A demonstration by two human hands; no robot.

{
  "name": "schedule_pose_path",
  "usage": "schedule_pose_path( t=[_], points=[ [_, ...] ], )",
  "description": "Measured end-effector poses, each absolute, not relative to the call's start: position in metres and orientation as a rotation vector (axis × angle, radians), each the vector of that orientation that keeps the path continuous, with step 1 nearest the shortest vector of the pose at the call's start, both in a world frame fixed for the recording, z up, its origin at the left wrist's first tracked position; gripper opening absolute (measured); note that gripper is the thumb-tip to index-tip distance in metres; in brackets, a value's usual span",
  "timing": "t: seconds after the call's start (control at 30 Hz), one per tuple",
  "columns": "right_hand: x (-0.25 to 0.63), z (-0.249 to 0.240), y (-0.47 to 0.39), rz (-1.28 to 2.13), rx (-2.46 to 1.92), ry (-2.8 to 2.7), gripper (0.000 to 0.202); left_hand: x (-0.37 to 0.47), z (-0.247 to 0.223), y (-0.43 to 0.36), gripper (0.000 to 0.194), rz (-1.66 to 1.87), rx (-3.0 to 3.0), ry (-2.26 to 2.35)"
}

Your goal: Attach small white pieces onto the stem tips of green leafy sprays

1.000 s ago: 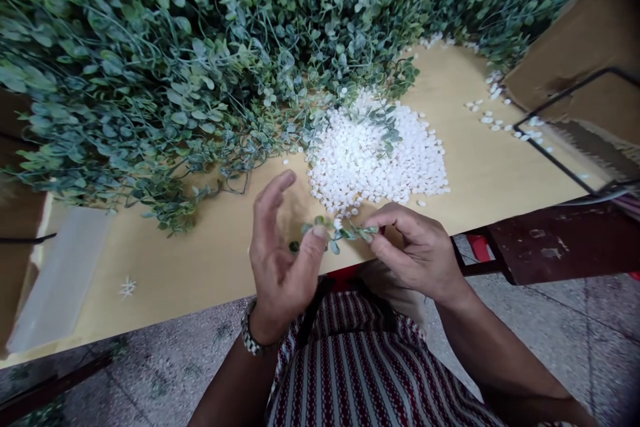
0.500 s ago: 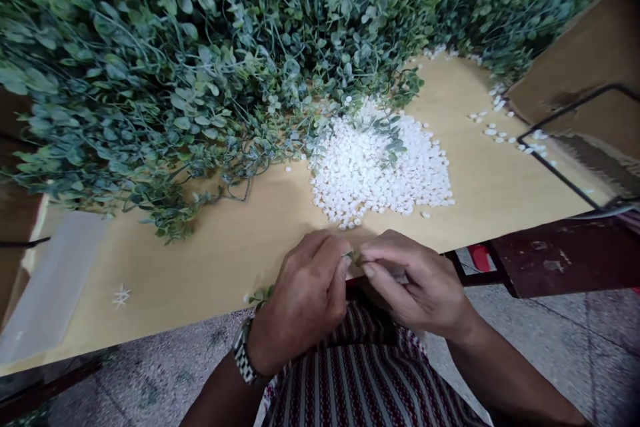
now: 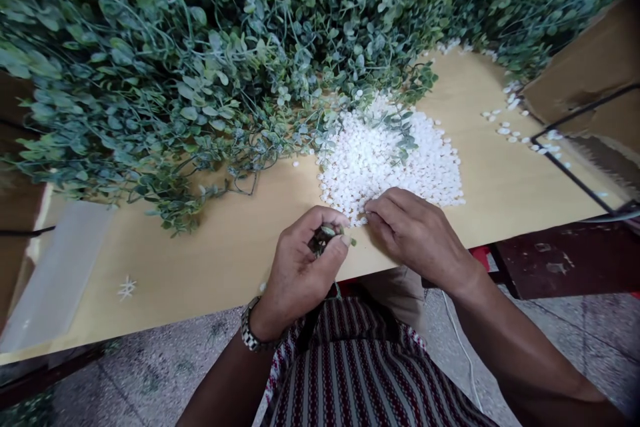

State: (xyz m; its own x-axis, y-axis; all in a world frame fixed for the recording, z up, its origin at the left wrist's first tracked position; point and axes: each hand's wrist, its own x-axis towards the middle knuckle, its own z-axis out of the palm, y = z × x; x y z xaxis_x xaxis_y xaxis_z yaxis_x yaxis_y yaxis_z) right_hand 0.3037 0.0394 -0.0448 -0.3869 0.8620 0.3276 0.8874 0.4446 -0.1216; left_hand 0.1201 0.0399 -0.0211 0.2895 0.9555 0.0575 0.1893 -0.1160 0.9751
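Note:
My left hand (image 3: 303,270), with a metal-band watch on its wrist, is closed around a green artificial leaf sprig (image 3: 327,232). The sprig's stub end pokes out past the thumb, and most of it is hidden in the palm. At the near edge of a pile of small white bead-like pieces (image 3: 390,163), my right hand (image 3: 420,237) has its fingertips pinched together, touching the pieces. Whatever may be between those fingers is hidden. Both hands are over the front edge of the tan tabletop (image 3: 225,267).
A large mass of artificial foliage (image 3: 225,40) fills the back of the table. Stray white pieces (image 3: 510,133) lie at the right near a torn cardboard box (image 3: 590,67) and a black metal frame (image 3: 565,167). A translucent strip (image 3: 60,273) and a small white star-shaped piece (image 3: 127,287) are at the left.
My right hand has left the left hand's fingertips and moved up to the white pile. My left hand has turned palm-up, so the sprig inside shows.

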Motion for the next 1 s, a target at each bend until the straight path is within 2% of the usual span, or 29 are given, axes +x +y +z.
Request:
schedule_pose_path(
  t=[0.1,0.53,0.6,0.83,1.0],
  points=[
    [0.304,-0.047,0.036,-0.082,-1.496,-2.333,0.016,0.120,-0.021,0.039,0.003,0.968,1.488,1.055],
    [0.307,-0.038,0.034,-0.053,-1.448,-2.354,0.014,0.120,-0.026,0.037,0.007,1.015,1.461,1.070],
    [0.307,-0.035,0.031,0.158,-1.371,-2.167,0.012,0.119,-0.025,0.037,0.007,1.036,1.463,1.049],
    [0.288,-0.036,0.020,1.235,-1.006,-1.189,0.004,0.119,-0.030,0.035,0.003,1.125,1.312,0.960],
    [0.275,-0.042,0.023,1.542,-0.905,-0.784,0.014,0.124,-0.032,0.032,0.003,1.134,1.230,0.946]
  ],
)
